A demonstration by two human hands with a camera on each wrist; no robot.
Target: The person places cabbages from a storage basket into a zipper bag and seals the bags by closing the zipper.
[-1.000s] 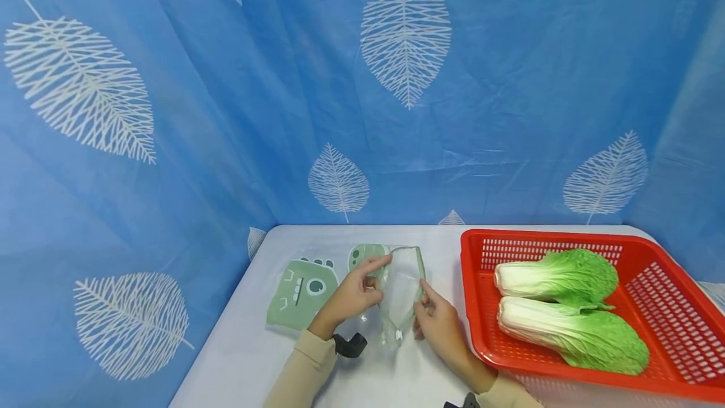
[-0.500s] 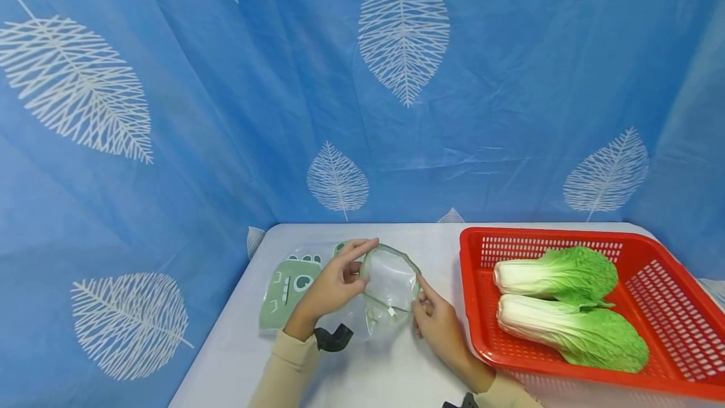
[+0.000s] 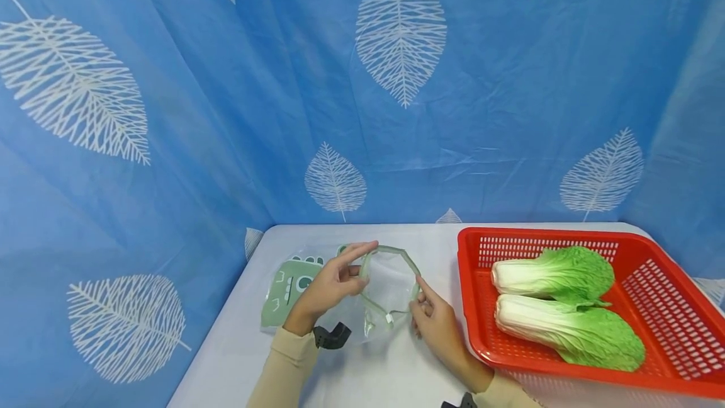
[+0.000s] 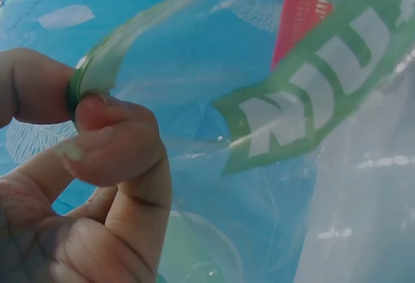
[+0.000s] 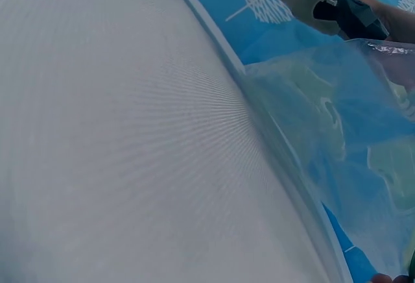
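A clear plastic zip bag (image 3: 391, 282) with a green rim and a white slider (image 3: 389, 318) is held with its mouth spread wide. My left hand (image 3: 325, 288) pinches the left side of the rim; the left wrist view shows fingers (image 4: 123, 147) gripping the edge near a green band (image 4: 311, 101) with white letters. On the opposite side, my right hand (image 3: 438, 323) pinches the rim. Left of the bag, a green monster print (image 3: 277, 298) on clear plastic lies on the table; whether it belongs to the same bag I cannot tell.
A red plastic basket (image 3: 476, 332) stands on the right of the white table (image 3: 226, 364), close to my right hand. Two Chinese cabbages (image 3: 566, 272) lie inside it, side by side. Blue cloth (image 3: 498, 112) with white leaf patterns hangs behind and to the left.
My left hand has moved left with its side of the rim, so the bag's mouth has gone from narrow to wide. The monster print has shifted slightly left. My right hand has barely moved.
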